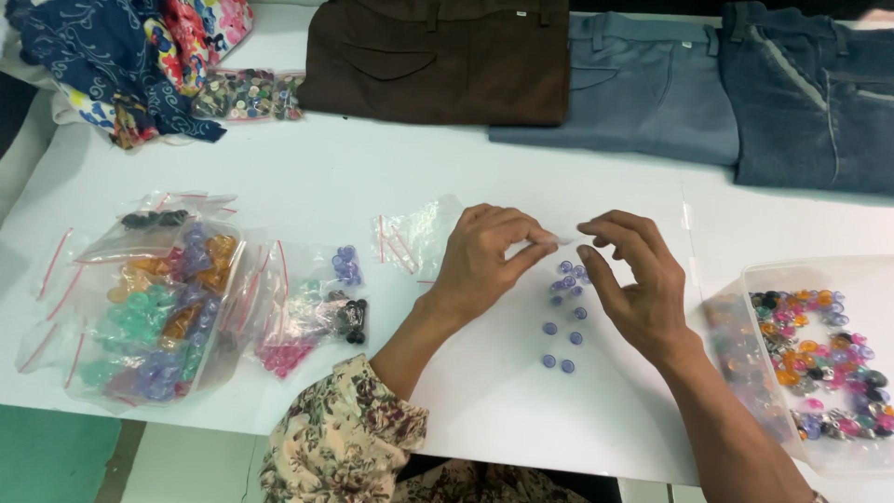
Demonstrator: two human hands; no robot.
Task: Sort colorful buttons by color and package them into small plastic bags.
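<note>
At the centre of the frame, the left hand (484,261) and right hand (633,279) meet above a loose cluster of lilac buttons (564,307) on the white surface (326,177). The fingers of both hands pinch what appears to be a small clear bag (564,240), though its outline is faint. At left lie filled bags of sorted buttons (158,298); an empty bag (414,237) lies beside the left hand. At right, a clear tub (819,461) holds mixed buttons unsorted. Judged so, sorting is partly done; the lilac set remains unbagged.
</note>
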